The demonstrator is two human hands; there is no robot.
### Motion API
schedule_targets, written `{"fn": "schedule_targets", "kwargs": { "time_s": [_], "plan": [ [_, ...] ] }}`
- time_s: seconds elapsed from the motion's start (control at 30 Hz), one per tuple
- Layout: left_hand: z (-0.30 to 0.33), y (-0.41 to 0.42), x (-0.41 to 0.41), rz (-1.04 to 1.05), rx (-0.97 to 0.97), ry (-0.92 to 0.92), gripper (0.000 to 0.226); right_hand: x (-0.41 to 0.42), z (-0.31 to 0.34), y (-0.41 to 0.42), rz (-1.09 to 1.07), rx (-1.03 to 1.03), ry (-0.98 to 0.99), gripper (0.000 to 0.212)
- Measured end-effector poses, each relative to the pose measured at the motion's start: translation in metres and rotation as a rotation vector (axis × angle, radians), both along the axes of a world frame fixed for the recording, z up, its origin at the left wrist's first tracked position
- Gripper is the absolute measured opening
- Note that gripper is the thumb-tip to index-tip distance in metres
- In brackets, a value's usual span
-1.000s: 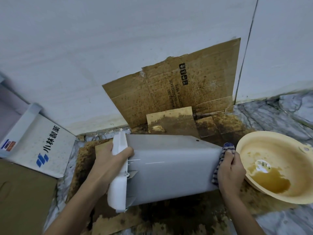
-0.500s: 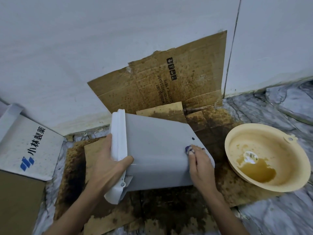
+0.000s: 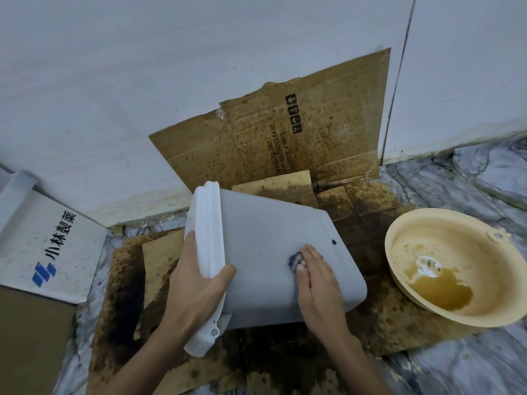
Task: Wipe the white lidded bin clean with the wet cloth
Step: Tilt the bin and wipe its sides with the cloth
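Bin (image 3: 271, 252) lies sideways, lid left in left hand (image 3: 196, 292) grip; right hand (image 3: 316, 283) presses cloth (image 3: 295, 259) flat mid-side (base end unwiped?).

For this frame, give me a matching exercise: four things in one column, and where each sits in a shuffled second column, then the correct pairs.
Things
1. left hand
2. right hand
3. yellow basin
4. printed cardboard sheet

Places
A. leaning against the wall
B. gripping the lid end of the white bin
C. on the floor, right of the bin, holding brown water
D. pressing the wet cloth on the bin's side

Pairs: 1-B, 2-D, 3-C, 4-A
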State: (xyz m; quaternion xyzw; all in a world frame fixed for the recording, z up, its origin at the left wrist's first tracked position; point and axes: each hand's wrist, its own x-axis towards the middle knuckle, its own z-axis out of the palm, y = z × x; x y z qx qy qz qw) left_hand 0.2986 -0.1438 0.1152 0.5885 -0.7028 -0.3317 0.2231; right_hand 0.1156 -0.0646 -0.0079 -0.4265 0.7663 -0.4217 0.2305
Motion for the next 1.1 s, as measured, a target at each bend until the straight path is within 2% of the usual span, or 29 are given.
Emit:
{"fn": "schedule_targets", "kwargs": {
  "time_s": [0.07, 0.2, 0.3, 0.37, 0.53, 0.6, 0.67, 0.77, 0.9, 1.0, 1.1],
  "plan": [
    [-0.002, 0.002, 0.002, -0.003, -0.014, -0.012, 0.095, 0.012, 0.015, -0.015, 0.045, -0.087, 0.001, 0.050],
    [-0.003, 0.003, 0.003, 0.008, -0.010, -0.035, 0.104, 0.014, 0.038, -0.075, 0.032, -0.258, 0.018, 0.016],
    [-0.003, 0.005, -0.001, 0.007, -0.021, -0.017, 0.099, 0.013, 0.049, -0.126, 0.038, -0.239, -0.031, 0.025],
    [-0.001, 0.005, -0.004, 0.004, -0.027, -0.014, 0.096, 0.019, 0.062, -0.137, 0.121, -0.246, -0.066, 0.027],
    [-0.003, 0.002, -0.001, 0.017, -0.020, -0.038, 0.100, 0.027, 0.058, -0.063, 0.527, -0.179, -0.034, 0.043],
    [-0.003, 0.004, 0.001, 0.032, -0.002, -0.044, 0.104, 0.012, 0.038, -0.032, 0.519, -0.128, -0.070, 0.043],
    [-0.002, 0.007, 0.001, 0.035, 0.005, -0.052, 0.106, -0.013, 0.021, -0.027, 0.415, -0.085, -0.005, 0.042],
    [0.001, 0.009, -0.001, 0.027, 0.016, -0.055, 0.110, -0.044, 0.005, -0.067, 0.354, 0.025, 0.168, 0.049],
    [0.004, 0.011, -0.005, 0.032, 0.013, -0.054, 0.107, -0.047, 0.004, -0.152, 0.252, 0.089, 0.100, 0.054],
    [0.006, 0.010, -0.008, 0.037, 0.011, -0.050, 0.108, -0.016, 0.026, -0.181, 0.386, -0.003, 0.131, 0.054],
    [0.005, 0.008, -0.007, 0.052, 0.034, -0.061, 0.111, 0.013, 0.046, -0.149, 0.576, -0.104, 0.117, 0.049]
  ]
}}
